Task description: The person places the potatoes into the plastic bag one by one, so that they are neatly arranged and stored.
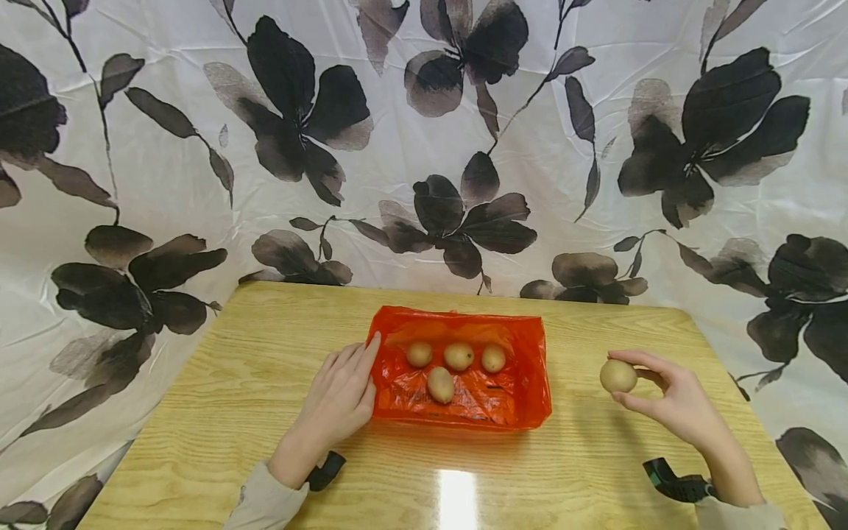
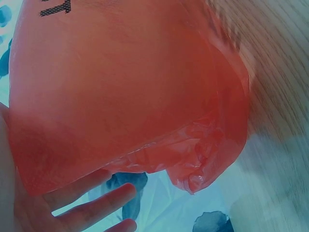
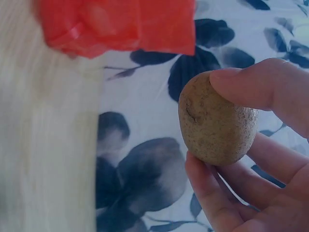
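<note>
A red plastic bag [image 1: 464, 423], standing in a boxy shape with its mouth wide, sits on the table. Several potatoes [image 1: 458, 356] lie inside it. My left hand [image 1: 341, 394] touches the bag's left side with its fingers extended; the left wrist view shows the straight fingers [image 2: 99, 210] beside the red plastic [image 2: 120, 92]. Off to the right of the bag, my right hand [image 1: 676, 401] pinches a single potato [image 1: 618, 376] between thumb and fingers, held above the table. Up close in the right wrist view, that potato [image 3: 217, 121] has a small dent in its brown skin.
The wooden table [image 1: 265, 383] reaches back to a hanging cloth [image 1: 397, 147] printed with dark flowers. A dark strap device [image 1: 676, 482] is on the right wrist, and another [image 1: 324, 471] on the left. Light glares off the tabletop near the front.
</note>
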Available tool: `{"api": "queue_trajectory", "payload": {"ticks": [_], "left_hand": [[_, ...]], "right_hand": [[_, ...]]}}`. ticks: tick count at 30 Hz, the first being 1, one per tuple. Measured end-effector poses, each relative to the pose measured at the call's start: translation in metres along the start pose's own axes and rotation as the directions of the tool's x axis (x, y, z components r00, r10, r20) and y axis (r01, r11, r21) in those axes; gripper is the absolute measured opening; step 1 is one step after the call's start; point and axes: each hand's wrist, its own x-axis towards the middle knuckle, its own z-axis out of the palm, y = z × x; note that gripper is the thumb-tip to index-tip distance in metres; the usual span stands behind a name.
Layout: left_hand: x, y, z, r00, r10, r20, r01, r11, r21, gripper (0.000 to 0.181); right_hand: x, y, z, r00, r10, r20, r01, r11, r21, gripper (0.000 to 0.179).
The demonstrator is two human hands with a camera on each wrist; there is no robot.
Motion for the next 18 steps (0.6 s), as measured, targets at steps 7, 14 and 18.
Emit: {"api": "queue_trajectory", "payload": {"ticks": [7, 14, 18], "left_hand": [[0.001, 0.0, 0.001, 1.0, 0.008, -0.017, -0.008, 1.0, 0.004, 0.059], [0.0, 0.0, 0.001, 1.0, 0.01, -0.018, -0.01, 1.0, 0.003, 0.06], [0.0, 0.0, 0.0, 1.0, 0.003, 0.0, -0.003, 1.0, 0.0, 0.06]], "right_hand": [[0.015, -0.014, -0.002, 1.0, -0.02, 0.014, 0.02, 1.0, -0.017, 0.056], [0.029, -0.028, 0.0, 0.999, -0.045, 0.027, 0.046, 0.999, -0.007, 0.057], [0.036, -0.036, 0.004, 0.996, -0.09, 0.03, 0.089, 0.996, 0.016, 0.058]]}}
